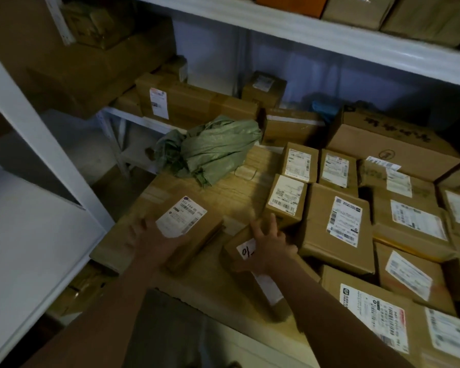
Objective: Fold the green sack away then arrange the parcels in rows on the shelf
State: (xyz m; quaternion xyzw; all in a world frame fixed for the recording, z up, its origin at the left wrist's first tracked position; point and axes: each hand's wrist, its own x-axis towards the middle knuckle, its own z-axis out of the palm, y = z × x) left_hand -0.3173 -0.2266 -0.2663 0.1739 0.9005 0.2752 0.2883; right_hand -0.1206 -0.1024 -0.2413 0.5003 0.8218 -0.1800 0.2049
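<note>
Parcel-arranging step. Green sack (210, 147) bunched at shelf (223, 296) back, apart. Left hand (154, 239) fingers spread on labelled parcel (189, 229); right hand (270, 241) gripping small parcel (243, 248). Next: probably slide both against the rowed parcels (335, 224).

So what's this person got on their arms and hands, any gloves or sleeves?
Nothing that shows. The left hand and right hand are bare, without gloves, and both forearms are uncovered to the bottom of the picture. No watch, ring or bracelet is visible, though the light is dim.
</note>
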